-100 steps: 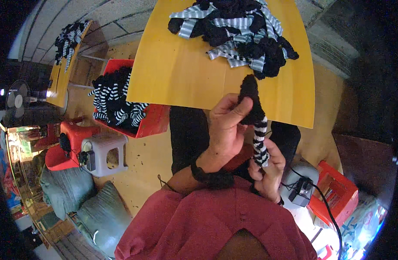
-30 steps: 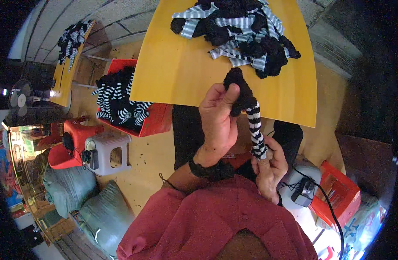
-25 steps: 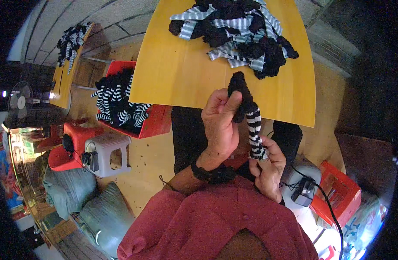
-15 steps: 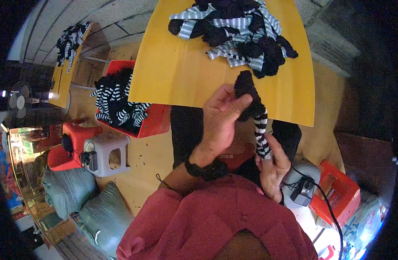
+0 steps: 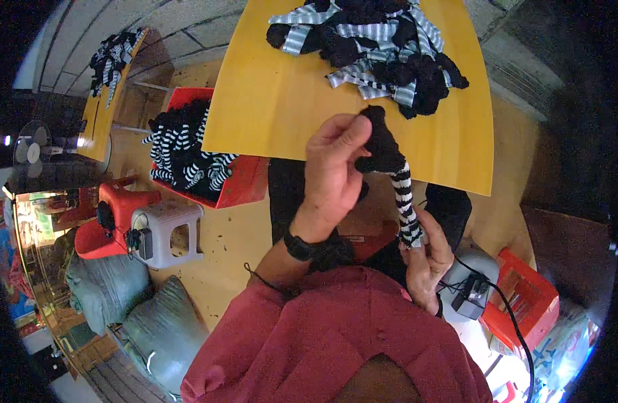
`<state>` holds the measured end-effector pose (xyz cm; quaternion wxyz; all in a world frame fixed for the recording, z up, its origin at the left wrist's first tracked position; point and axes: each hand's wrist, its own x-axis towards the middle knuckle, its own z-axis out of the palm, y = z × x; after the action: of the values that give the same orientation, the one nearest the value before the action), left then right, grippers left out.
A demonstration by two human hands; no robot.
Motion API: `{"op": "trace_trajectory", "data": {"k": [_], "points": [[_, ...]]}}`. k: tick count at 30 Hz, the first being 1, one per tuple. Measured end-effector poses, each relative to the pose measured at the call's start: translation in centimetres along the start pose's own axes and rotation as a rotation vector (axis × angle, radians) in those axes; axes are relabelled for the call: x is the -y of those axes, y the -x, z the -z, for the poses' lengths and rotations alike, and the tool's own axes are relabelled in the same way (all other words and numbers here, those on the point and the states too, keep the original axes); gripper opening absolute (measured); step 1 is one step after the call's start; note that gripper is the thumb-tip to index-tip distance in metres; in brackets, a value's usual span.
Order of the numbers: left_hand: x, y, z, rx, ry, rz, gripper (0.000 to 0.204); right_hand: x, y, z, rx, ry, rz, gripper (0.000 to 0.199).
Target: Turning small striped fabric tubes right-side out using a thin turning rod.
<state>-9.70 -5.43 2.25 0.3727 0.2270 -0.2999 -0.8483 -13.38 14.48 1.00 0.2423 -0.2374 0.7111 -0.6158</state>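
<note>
Between my hands, over the near edge of the yellow table point(image 5: 268, 114), stretches a sock-like knitted piece point(image 5: 404, 200). Its upper part is fuzzy and black; its lower part is a narrow tube with black and white stripes. My left hand point(image 5: 330, 176) pinches the left side of the black part between thumb and fingers. The striped tube's lower end is gripped by my right hand point(image 5: 428, 260), close to my lap. Farther up the table lies a heap of similar black fuzzy pieces point(image 5: 389, 57) with grey-and-white striped strips.
A red bin point(image 5: 245, 187) full of striped pieces stands left of the table. Beyond it are a red stool point(image 5: 94, 238), a grey stool point(image 5: 188, 232) and stuffed sacks point(image 5: 161, 329). On my right are a red stool point(image 5: 529, 295) and a black cable point(image 5: 514, 316).
My left hand has shifted slightly up and left, its thumb now nearer the black part's edge. The striped tube hangs straighter. My right hand keeps its hold almost in place.
</note>
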Motion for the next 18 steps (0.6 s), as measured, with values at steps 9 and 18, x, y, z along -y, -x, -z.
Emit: {"op": "trace_trajectory", "data": {"k": [9,18], "points": [[1.6,2.4,-1.7,0.006,0.232,0.034,0.015,0.1,0.1,-1.6,0.109,-0.730,-0.329,0.042],[1.8,1.7,-0.9,-0.034,-0.072,-0.283,0.015,0.3,-2.5,-1.5,0.018,0.247,0.428,0.032]]}}
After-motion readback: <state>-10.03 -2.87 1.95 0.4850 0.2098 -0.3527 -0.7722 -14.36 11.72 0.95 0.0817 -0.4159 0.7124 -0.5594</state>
